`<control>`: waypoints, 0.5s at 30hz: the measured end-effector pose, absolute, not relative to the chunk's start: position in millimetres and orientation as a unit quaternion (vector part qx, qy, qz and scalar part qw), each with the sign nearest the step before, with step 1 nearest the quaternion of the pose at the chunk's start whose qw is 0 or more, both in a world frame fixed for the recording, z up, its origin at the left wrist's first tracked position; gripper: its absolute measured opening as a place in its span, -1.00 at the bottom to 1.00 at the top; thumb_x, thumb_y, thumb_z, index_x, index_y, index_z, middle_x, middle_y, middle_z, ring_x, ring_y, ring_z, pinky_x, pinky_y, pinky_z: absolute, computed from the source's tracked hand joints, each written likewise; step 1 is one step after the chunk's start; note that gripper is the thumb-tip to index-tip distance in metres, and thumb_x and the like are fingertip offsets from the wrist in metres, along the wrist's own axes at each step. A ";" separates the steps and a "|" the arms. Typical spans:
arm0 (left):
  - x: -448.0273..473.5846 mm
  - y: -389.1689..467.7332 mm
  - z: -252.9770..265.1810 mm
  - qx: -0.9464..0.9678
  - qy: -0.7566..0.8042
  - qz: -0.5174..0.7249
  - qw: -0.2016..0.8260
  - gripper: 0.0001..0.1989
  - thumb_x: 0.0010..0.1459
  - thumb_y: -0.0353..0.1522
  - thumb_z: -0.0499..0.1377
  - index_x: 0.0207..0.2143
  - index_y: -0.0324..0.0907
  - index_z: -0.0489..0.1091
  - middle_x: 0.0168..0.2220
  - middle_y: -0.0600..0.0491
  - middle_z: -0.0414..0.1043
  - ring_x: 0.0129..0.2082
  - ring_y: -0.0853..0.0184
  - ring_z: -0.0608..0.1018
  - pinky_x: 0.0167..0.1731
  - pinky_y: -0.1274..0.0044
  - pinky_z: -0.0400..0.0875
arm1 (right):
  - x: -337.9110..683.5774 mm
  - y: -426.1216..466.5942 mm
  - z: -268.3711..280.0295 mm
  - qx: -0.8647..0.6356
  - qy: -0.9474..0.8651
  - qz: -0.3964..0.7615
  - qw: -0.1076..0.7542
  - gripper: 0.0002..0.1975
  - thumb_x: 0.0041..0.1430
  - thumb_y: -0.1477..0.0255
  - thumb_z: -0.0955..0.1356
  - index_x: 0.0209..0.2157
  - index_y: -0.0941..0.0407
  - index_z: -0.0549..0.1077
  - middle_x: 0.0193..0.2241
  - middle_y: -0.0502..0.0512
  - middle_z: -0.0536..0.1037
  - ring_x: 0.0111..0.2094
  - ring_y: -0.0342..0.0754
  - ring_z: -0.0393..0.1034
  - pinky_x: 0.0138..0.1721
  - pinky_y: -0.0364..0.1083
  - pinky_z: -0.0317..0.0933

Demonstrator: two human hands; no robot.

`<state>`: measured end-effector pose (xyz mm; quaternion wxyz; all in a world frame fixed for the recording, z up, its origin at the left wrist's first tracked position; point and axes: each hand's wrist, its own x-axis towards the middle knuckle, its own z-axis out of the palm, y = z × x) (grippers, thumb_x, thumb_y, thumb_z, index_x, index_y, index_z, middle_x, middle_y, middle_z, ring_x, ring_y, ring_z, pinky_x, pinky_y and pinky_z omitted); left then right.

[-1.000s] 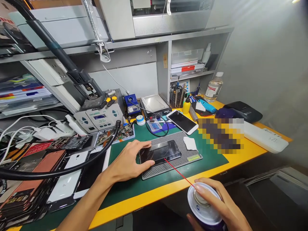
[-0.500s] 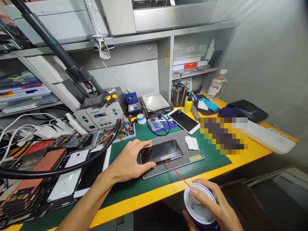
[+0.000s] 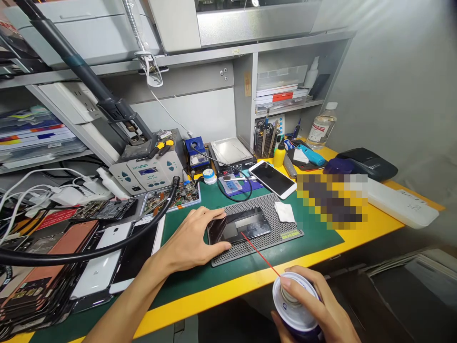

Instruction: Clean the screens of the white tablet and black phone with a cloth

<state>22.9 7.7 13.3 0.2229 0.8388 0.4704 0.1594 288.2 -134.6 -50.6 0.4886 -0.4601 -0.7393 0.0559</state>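
A black phone (image 3: 246, 225) lies flat on a grey perforated mat (image 3: 274, 242), its glossy face up with pale reflections. My left hand (image 3: 194, 236) grips the phone's left end, thumb along the near edge and fingers on the far edge. In my right hand (image 3: 321, 297) is a spray can (image 3: 296, 309), its white top facing me and the thumb on its nozzle. A thin red straw (image 3: 262, 257) runs from that nozzle to the phone's near long edge. Beside the phone, on the mat, rests a folded white wipe (image 3: 284, 212).
Stacked phone parts (image 3: 39, 281) and a thick black hose (image 3: 107, 259) crowd the left side. Behind the mat stand a grey rework station (image 3: 150, 174) and a white phone (image 3: 273, 179). A clear bottle (image 3: 322, 126) stands at the back right, beyond a long white device (image 3: 396, 202).
The straw's tip has shifted slightly left along the phone's near edge, and the can has moved a little with it. My left hand keeps its grip; reflections on the phone differ.
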 end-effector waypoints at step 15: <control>23.1 7.7 13.3 0.838 0.474 0.154 0.221 -0.29 0.12 -0.01 0.29 0.26 -0.04 0.28 0.09 -0.05 0.40 0.11 0.07 0.41 0.16 0.22 0.31 | 289.3 -137.4 -44.2 -0.463 -0.754 0.071 0.461 -0.46 0.15 0.65 0.38 0.16 0.08 0.36 0.02 0.29 0.36 -0.06 0.06 0.47 -0.17 -0.07 0.46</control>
